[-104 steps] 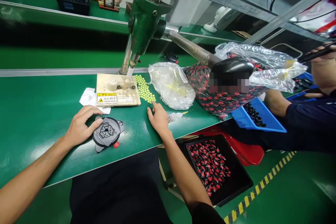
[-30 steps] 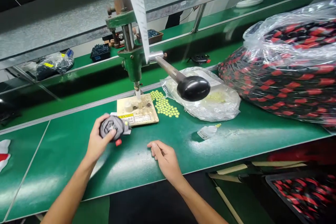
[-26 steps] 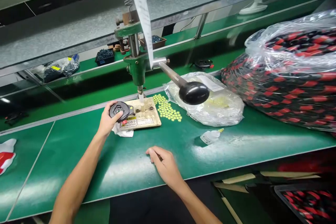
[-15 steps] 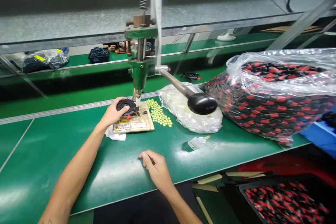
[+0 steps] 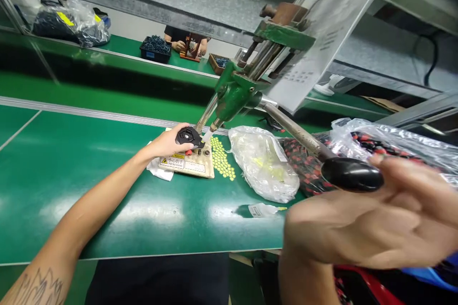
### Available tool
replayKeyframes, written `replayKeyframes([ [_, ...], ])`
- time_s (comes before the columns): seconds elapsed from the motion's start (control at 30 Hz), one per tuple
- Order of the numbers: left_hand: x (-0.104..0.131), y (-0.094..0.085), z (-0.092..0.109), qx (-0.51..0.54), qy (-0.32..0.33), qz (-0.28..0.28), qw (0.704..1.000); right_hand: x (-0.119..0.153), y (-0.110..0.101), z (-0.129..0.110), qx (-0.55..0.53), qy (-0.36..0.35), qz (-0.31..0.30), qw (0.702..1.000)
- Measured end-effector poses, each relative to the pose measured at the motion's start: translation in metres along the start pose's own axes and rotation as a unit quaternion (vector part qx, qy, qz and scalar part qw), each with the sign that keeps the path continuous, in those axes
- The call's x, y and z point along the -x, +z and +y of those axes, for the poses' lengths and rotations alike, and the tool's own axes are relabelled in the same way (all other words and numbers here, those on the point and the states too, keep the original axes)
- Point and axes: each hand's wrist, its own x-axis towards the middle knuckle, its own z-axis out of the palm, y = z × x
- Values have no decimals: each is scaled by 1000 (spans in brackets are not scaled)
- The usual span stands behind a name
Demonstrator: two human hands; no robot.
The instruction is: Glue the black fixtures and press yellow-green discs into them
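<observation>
My left hand (image 5: pixel 165 144) holds a round black part (image 5: pixel 188 137) with a small red piece, under the tip of the green hand press (image 5: pixel 234 95), over its pale base (image 5: pixel 189 166). My right hand (image 5: pixel 372 219), large and blurred in the foreground, is beside the black knob (image 5: pixel 352 174) of the press lever. Its fingers are bent; whether they touch or grip the knob is hard to tell. Small yellow-green pieces (image 5: pixel 222 164) lie just right of the base.
A clear plastic bag (image 5: pixel 266 164) and a small white bottle (image 5: pixel 263 210) lie right of the press. Behind the knob is a large bag of red and black parts (image 5: pixel 304 164). A co-worker's hands (image 5: pixel 179 46) show across the bench near a black bin (image 5: pixel 155 50).
My right hand has risen from above the table's front to the lever knob. The view has tilted and shifted; my left hand still holds the black part at the press.
</observation>
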Motion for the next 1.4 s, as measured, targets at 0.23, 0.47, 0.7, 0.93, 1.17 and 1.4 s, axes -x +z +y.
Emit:
replayKeyframes([
  [0.23, -5, 2, -13, 2, 30, -13, 999, -16, 16, 8, -156, 114, -217, 957],
  [0.47, -5, 1, -12, -10, 24, -14, 1000, 72, -2, 17, -45, 107, -175, 978],
  [0.7, -4, 2, -12, -16, 27, -8, 999, 70, -7, 17, -49, 117, -180, 975],
  [0.93, -3, 1, -12, -8, 29, -9, 1000, 73, -7, 16, -60, 131, -168, 975],
  [1.17, -4, 1, -10, -7, 21, -10, 1000, 62, 0, 8, -56, 158, -143, 976],
  [1.4, -4, 1, -8, 7, 14, -17, 1000, 50, 6, 5, -56, 136, -114, 983],
])
